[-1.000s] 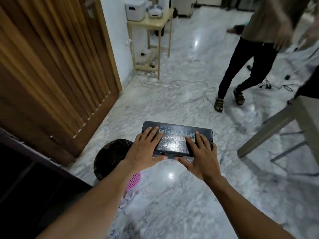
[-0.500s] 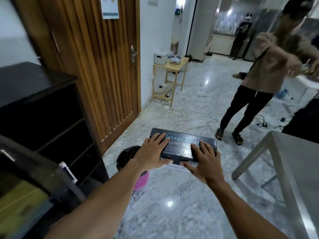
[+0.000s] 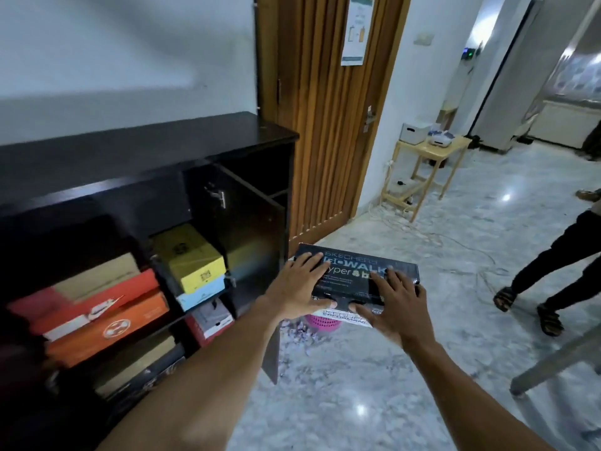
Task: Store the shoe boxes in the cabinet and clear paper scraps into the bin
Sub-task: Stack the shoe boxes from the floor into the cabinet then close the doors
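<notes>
Black box (image 3: pixel 354 278) beside open cabinet (image 3: pixel 253 222).

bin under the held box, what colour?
Pink, at least the bin part showing below the black shoe box; head view.

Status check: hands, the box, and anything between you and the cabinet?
Left hand and right hand both gripping black shoe box, carried in air. Cabinet left, partly stocked. Open cabinet door juts out beside box.

Black box (image 3: pixel 354 275) with pale lettering; black cabinet (image 3: pixel 156 148) holding orange (image 3: pixel 107 323), yellow (image 3: pixel 195 258) boxes; pink bin (image 3: pixel 320 322); grey-veined marble floor (image 3: pixel 374 385).
</notes>
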